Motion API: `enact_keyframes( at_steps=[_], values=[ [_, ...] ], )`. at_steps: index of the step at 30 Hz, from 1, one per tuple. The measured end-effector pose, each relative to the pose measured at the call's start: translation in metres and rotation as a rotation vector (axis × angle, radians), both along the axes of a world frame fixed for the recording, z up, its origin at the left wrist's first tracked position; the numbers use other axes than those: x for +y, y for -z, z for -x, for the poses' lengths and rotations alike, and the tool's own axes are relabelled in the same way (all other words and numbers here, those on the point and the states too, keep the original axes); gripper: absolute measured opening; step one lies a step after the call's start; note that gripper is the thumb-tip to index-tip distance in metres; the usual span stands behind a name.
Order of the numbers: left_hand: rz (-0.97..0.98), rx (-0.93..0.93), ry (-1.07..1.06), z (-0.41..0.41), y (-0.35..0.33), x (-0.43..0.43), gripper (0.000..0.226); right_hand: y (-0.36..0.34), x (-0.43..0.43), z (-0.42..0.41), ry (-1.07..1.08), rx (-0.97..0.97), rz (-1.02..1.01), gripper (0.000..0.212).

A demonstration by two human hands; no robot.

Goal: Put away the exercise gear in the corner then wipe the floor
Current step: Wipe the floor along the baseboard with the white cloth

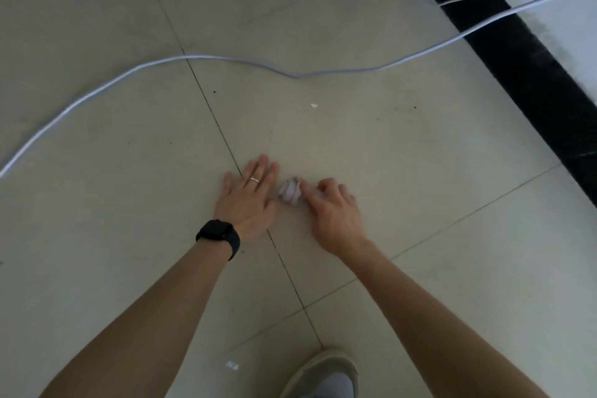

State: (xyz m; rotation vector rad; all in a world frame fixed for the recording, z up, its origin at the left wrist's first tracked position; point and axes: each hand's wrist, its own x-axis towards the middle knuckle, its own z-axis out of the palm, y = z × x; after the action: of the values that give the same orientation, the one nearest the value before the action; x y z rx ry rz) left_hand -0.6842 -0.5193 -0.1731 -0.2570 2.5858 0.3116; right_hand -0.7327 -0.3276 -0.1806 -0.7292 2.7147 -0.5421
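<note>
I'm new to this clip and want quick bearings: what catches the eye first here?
At the centre, the left hand lies flat on the tiled floor while the right hand pinches a small pale crumpled wad beside it. A white cable snakes across the tiles beyond, and a black baseboard runs along the right.

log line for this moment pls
left hand flat on floor | right hand holds wad on floor | cable beyond hands | phase: floor wipe
</note>
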Motion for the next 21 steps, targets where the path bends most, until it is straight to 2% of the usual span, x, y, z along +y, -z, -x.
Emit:
enact_keyframes(
  at_steps=[1, 2, 3, 6, 8, 10, 14, 16, 17, 18, 19, 21],
  values=[
    [0.007, 0.009, 0.003, 0.0, 0.001, -0.002, 0.066, 0.004, 0.001, -0.006, -0.176, 0.026, -0.024, 0.051],
    [0.013, 0.012, 0.01, 0.0, 0.002, -0.004, 0.067, 0.01, 0.004, 0.004, -0.261, 0.08, -0.02, 0.05],
    [0.011, 0.007, 0.015, 0.0, 0.002, -0.006, 0.068, 0.014, 0.008, 0.022, -0.224, 0.136, -0.018, 0.049],
    [-0.019, -0.024, 0.005, 0.0, 0.001, -0.006, 0.069, 0.012, 0.019, 0.076, 0.275, 0.149, -0.125, 0.048],
    [-0.02, -0.013, -0.005, 0.0, 0.002, -0.004, 0.07, 0.009, 0.022, 0.072, 0.399, 0.089, -0.123, 0.052],
    [-0.02, 0.004, -0.017, -0.001, 0.001, -0.003, 0.071, 0.005, 0.022, 0.026, 0.243, 0.107, -0.074, 0.055],
    [-0.015, -0.018, -0.029, 0.001, -0.004, 0.002, 0.071, 0.002, 0.058, -0.105, -0.363, -0.017, 0.009, 0.048],
    [0.036, -0.032, -0.033, 0.004, -0.008, 0.006, 0.07, -0.002, 0.086, -0.112, -0.516, -0.055, 0.013, 0.048],
    [0.069, -0.023, -0.037, 0.006, -0.01, 0.011, 0.07, -0.001, 0.1, -0.1, -0.512, -0.022, -0.003, 0.05],
    [0.105, 0.007, -0.039, 0.007, -0.011, 0.018, 0.069, 0.002, 0.113, -0.081, -0.428, 0.046, -0.03, 0.051],
    [0.131, 0.056, -0.038, 0.008, -0.011, 0.028, 0.069, 0.004, 0.126, -0.058, -0.254, 0.101, -0.063, 0.053],
    [0.111, 0.151, -0.004, 0.009, -0.011, 0.057, 0.068, 0.003, 0.159, -0.017, 0.23, 0.136, -0.141, 0.054]
  ],
)
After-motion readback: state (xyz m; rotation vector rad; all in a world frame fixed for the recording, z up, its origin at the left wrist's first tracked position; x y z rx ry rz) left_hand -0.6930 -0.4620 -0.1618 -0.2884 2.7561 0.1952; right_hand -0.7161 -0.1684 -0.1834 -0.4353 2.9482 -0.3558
